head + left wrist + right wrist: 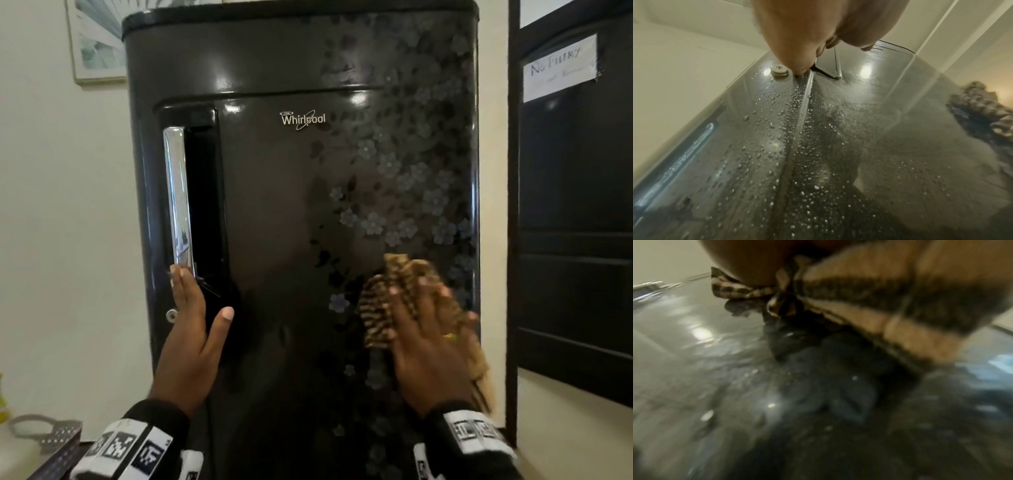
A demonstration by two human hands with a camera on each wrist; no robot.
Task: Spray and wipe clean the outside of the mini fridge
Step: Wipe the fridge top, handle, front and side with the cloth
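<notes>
Fridge [838, 146] droplets: left-wrist view only.

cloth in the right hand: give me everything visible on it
The cloth is a brown-and-tan striped rag, looks woven and soft. It is bunched up and pressed flat against the lower right of the black fridge door, over the floral print. The right hand lies spread over it, fingers fairly straight; its edges stick out above the fingertips and hang below by the wrist. The right wrist view is motion-blurred. Droplets bead the door nearby.
</notes>
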